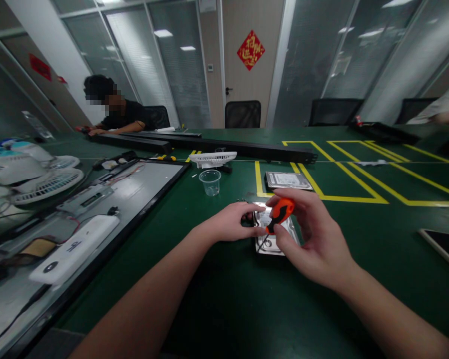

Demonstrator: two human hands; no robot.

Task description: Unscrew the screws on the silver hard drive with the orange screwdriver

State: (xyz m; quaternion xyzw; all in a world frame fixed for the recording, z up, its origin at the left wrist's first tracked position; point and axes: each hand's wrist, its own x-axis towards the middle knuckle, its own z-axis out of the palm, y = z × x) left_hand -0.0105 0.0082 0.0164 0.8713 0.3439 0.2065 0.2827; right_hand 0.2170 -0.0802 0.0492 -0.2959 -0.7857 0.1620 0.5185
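A silver hard drive lies on the green table in front of me. My right hand grips an orange and black screwdriver, its shaft slanting down to the drive's near left part. At the drive's left side is my left hand, fingers and thumb closed around that edge, fingertips on its top face. Part of the drive is covered by my hands. Just beyond sits a second hard drive, flat, label side up. A clear plastic cup stands to the left of it.
Left of me lies a large panel with a white power bank-like device and wires on it. White fans are piled at far left. Long black bars cross the table behind. A person sits across; a tablet-like device lies right.
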